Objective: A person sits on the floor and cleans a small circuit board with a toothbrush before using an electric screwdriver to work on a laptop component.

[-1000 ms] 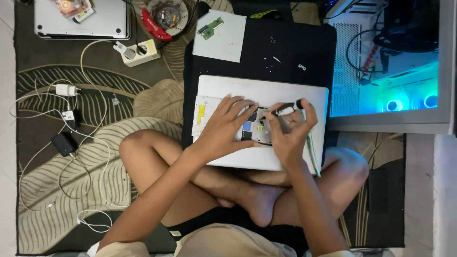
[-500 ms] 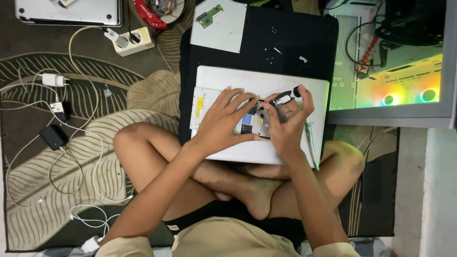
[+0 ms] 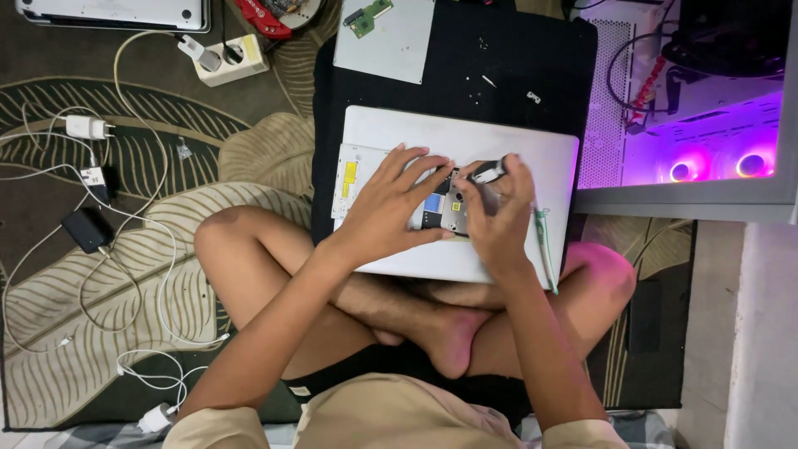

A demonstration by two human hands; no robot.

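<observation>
An upturned white laptop [image 3: 499,150] is lying on the black mat [image 3: 499,58], its bay opened. The small drive module [image 3: 445,208] is pinned there by the left hand [image 3: 386,208]; a black-handled tool [image 3: 489,172] is pinched in the right hand [image 3: 499,220]. Careful fine seating is called for.

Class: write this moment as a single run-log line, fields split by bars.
left hand on small metal part | right hand pinches black tool | both over open white laptop | laptop on black mat
</observation>
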